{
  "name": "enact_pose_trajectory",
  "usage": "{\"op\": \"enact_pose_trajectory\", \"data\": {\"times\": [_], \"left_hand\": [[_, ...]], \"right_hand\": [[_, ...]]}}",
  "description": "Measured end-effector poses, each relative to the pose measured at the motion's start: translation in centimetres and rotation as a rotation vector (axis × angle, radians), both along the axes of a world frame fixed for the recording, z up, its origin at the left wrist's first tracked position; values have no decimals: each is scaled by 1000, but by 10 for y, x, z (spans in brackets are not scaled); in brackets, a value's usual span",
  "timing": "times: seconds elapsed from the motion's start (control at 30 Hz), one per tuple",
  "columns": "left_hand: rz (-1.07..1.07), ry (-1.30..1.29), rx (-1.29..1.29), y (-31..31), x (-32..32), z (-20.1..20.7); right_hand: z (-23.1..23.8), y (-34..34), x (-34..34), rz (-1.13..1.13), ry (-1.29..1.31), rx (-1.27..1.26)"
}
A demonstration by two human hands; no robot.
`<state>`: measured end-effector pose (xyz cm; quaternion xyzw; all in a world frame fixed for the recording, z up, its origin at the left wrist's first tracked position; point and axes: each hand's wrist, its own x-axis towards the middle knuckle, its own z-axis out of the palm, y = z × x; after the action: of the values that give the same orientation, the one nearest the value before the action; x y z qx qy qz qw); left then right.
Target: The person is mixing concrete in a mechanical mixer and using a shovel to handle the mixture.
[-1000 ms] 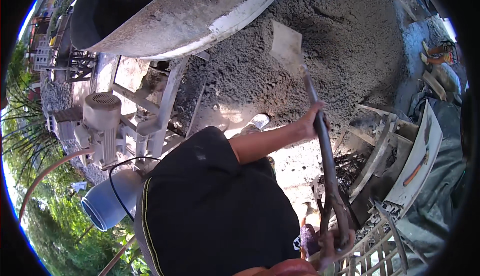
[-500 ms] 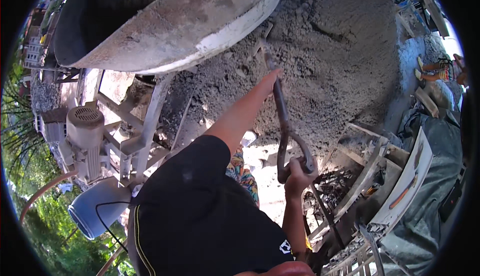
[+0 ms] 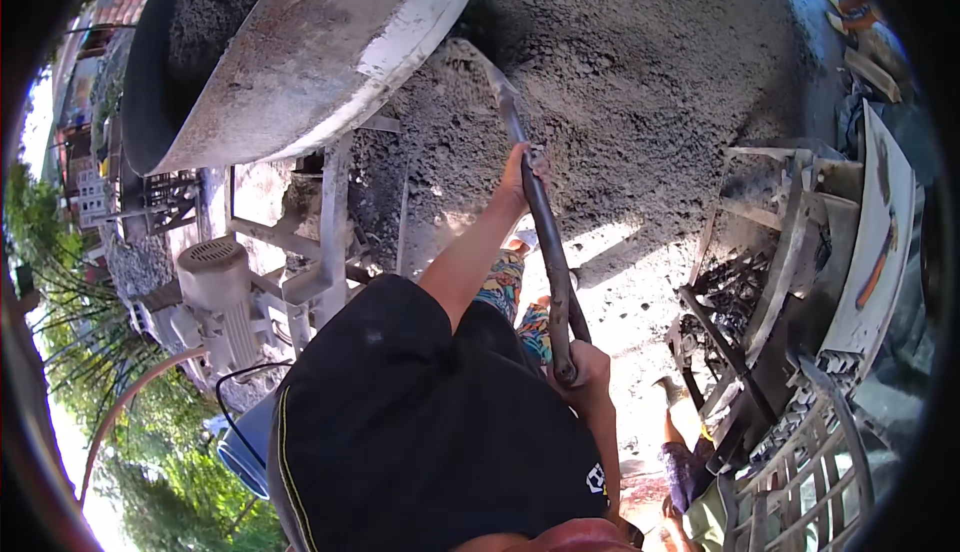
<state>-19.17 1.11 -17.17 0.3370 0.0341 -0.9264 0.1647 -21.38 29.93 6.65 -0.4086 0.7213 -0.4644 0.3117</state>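
A shovel (image 3: pixel 545 227) slants across the middle of the view. My left hand (image 3: pixel 523 172) is wrapped round its dark shaft partway down. At the top end, my right hand (image 3: pixel 585 372) grips the handle, its fingers partly hidden. The grey-coated shovel blade (image 3: pixel 468 56) is just below the rim of a large mixer drum (image 3: pixel 300 62), over a broad heap of grey sand-like mix (image 3: pixel 640 82). Blade and mix are so alike in colour that I cannot tell how much lies on it. Inside the drum's dark mouth some grey material shows.
Left of me stand a motor (image 3: pixel 215 272) on the mixer's metal frame and a blue barrel (image 3: pixel 250 442). At right are a wooden frame (image 3: pixel 790 252), a pale board (image 3: pixel 880 242) and a metal rack (image 3: pixel 800 472). Another person's legs (image 3: pixel 685 452) show lower right; another's feet (image 3: pixel 845 17), upper right.
The shovel has swung left, its blade now closer to the drum's lower rim. Both hands keep their hold. The view has turned, and a person has come into sight at the lower right.
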Motion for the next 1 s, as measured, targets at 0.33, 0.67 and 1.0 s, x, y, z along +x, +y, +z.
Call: {"op": "enact_pose_trajectory", "data": {"times": [0.33,0.67,1.0], "left_hand": [[44,41,417,86,-96,164],[-177,439,372,45,-172,299],[98,-271,46,-169,-161,37]], "right_hand": [[127,108,-53,-414,653,53],[232,44,-66,-622,298,198],[51,-198,-95,-609,-351,-26]]}}
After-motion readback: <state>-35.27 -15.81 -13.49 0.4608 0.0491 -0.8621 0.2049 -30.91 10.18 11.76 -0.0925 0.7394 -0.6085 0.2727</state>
